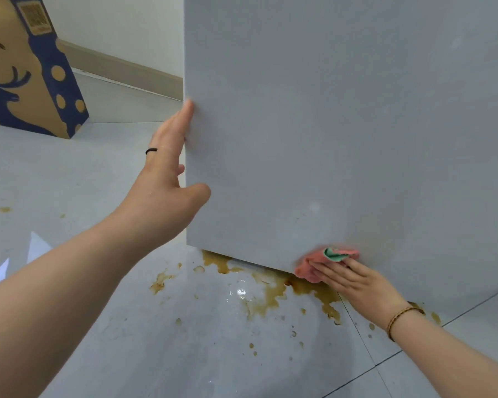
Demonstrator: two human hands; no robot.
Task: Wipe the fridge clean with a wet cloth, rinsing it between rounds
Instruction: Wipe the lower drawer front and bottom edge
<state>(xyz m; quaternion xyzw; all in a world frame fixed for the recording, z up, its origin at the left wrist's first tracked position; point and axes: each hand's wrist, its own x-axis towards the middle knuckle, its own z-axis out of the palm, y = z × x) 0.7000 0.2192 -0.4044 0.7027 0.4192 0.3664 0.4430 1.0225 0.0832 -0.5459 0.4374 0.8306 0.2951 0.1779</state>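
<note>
The fridge [342, 124] fills the upper right, its grey panel upright, its left vertical edge bordering open tiled floor [112, 354] that runs clear to a cardboard box [20, 76] well apart by the wall. The left hand [167, 173] lies flat with straight fingers along that edge, thumb on the panel. Low on the panel, at its bottom edge above a brown spill [270, 300], the right hand [360, 282] presses a bunched pink-and-green cloth [325, 262] with straight fingers, the cloth's length lying along the edge.
</note>
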